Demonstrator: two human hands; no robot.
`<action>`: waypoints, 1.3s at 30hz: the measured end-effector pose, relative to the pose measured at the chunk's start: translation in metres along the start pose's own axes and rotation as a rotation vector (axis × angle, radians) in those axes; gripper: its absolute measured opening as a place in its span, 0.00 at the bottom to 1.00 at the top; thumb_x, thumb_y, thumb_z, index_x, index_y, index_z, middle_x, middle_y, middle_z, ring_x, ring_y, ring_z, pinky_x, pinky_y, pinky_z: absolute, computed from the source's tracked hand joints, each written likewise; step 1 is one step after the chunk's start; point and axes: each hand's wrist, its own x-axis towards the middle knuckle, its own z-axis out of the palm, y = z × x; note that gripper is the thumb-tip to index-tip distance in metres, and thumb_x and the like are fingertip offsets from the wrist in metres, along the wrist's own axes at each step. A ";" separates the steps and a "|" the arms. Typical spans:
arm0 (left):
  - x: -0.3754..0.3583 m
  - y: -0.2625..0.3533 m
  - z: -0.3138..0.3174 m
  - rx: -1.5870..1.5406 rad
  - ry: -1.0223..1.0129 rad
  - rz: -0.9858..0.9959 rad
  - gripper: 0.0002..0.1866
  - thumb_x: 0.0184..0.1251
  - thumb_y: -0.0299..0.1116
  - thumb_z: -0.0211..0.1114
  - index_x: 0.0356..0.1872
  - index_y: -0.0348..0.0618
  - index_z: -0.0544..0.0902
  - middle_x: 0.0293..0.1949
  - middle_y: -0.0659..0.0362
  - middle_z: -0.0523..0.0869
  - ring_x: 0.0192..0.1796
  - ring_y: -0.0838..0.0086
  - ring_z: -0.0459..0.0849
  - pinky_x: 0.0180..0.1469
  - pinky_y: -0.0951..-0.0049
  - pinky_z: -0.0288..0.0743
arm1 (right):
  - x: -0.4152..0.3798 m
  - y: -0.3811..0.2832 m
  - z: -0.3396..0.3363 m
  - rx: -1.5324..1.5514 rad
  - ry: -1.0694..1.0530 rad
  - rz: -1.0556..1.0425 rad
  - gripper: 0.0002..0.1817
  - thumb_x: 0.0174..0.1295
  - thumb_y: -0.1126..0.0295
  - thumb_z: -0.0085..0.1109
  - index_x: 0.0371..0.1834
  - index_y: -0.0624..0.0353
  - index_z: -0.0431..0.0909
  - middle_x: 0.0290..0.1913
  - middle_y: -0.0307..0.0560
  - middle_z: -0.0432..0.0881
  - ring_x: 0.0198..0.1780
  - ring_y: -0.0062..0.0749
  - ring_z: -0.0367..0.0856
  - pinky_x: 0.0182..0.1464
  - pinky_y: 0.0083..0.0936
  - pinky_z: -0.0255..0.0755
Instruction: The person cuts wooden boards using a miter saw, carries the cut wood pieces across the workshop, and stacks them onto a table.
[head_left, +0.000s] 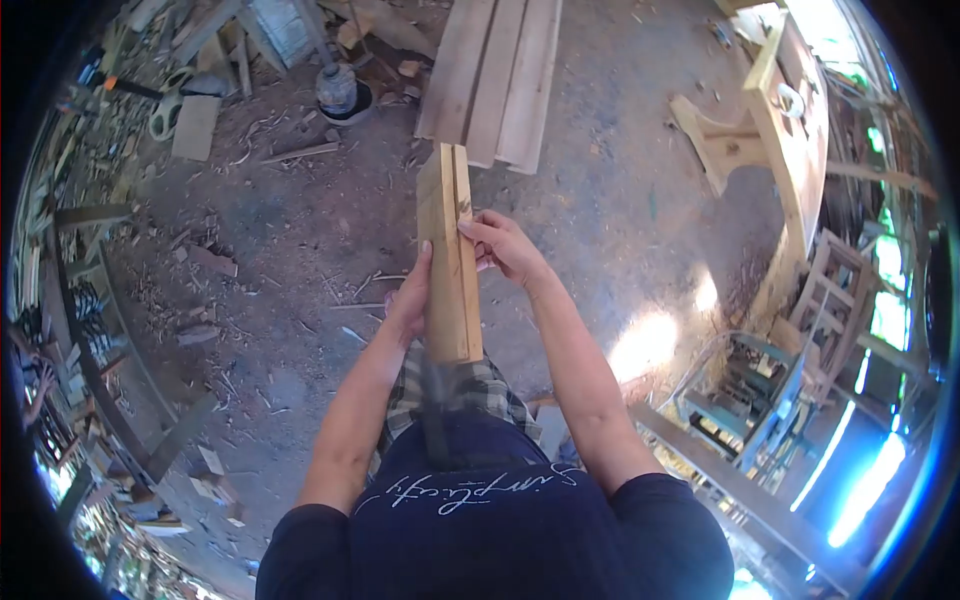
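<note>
Our left hand (410, 300) and right hand (503, 246) clasp two boards (449, 260) pressed together upright; we judge fitting unfinished.

Pale smooth-sawn wooden piece (450, 260), raw timber planks (495, 75), dusty matt dirt floor (290, 230)

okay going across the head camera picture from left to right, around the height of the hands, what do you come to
Left hand → wooden piece held upright between both hands → right hand → bare dirt floor → wooden frame standing on edge at the right.
</note>
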 end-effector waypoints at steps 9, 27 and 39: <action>0.028 -0.047 -0.006 -0.207 -0.340 -0.249 0.36 0.73 0.66 0.46 0.57 0.41 0.78 0.43 0.55 0.87 0.42 0.70 0.89 0.41 0.69 0.87 | -0.032 0.044 -0.015 0.278 0.304 -0.188 0.21 0.78 0.55 0.42 0.58 0.61 0.74 0.49 0.50 0.82 0.49 0.28 0.82 0.52 0.29 0.78; 0.156 -0.031 0.142 -0.589 0.217 0.261 0.37 0.71 0.71 0.38 0.64 0.54 0.74 0.58 0.58 0.82 0.58 0.62 0.82 0.58 0.58 0.78 | -0.018 0.105 0.049 1.141 -0.205 0.126 0.27 0.73 0.48 0.48 0.54 0.63 0.75 0.45 0.52 0.83 0.44 0.40 0.84 0.46 0.40 0.80; 0.226 -0.041 0.214 0.328 0.128 0.173 0.45 0.66 0.70 0.54 0.66 0.36 0.70 0.59 0.51 0.80 0.60 0.63 0.80 0.63 0.61 0.74 | -0.010 0.062 -0.297 0.118 0.579 -0.802 0.22 0.72 0.51 0.53 0.60 0.55 0.71 0.54 0.43 0.80 0.54 0.33 0.79 0.58 0.34 0.73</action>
